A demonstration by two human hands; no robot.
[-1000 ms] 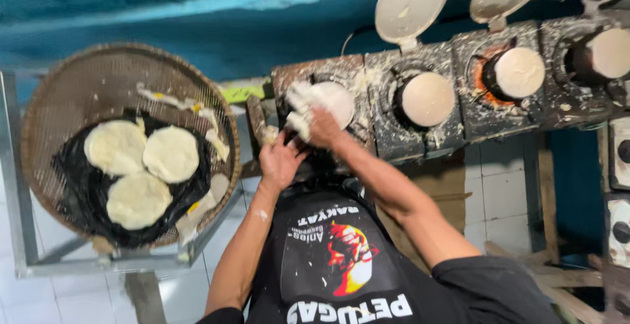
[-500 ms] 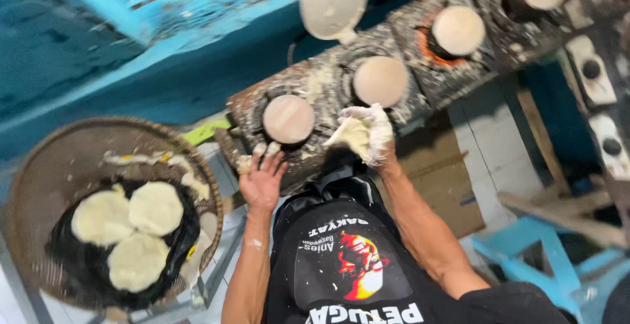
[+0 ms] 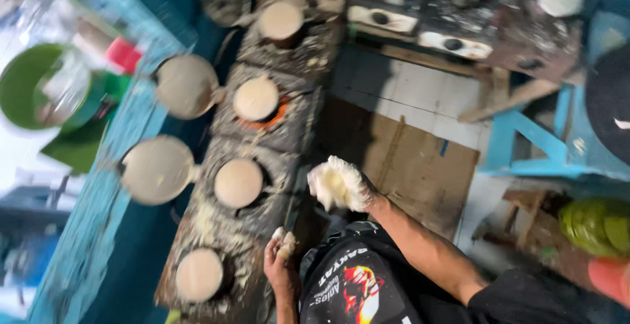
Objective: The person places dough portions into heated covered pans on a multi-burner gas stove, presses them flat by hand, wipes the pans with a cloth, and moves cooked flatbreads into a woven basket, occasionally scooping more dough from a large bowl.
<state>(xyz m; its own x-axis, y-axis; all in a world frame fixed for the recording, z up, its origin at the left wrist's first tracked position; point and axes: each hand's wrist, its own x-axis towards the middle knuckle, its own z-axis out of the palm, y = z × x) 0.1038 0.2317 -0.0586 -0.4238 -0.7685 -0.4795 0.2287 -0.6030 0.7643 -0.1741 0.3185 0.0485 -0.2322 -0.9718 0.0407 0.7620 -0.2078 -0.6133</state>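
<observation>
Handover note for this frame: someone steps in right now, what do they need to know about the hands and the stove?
Right hand: wrapped in a white dough-smeared cloth, raised beside the stove row, gripping nothing else visible.
Left hand: holds a small pale lump at the stove's near edge.
Four moulds carry pale round cakes; nearest cake, next cake. Two round lids stand swung open on the left.
Done: moulds filled. Left: lids not yet closed. View is blurred.

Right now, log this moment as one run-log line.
left hand: grips small dough lump at stove edge | right hand: batter-coated, raised beside stove | stove: pale discs in round moulds, lids open | view: blurred
</observation>
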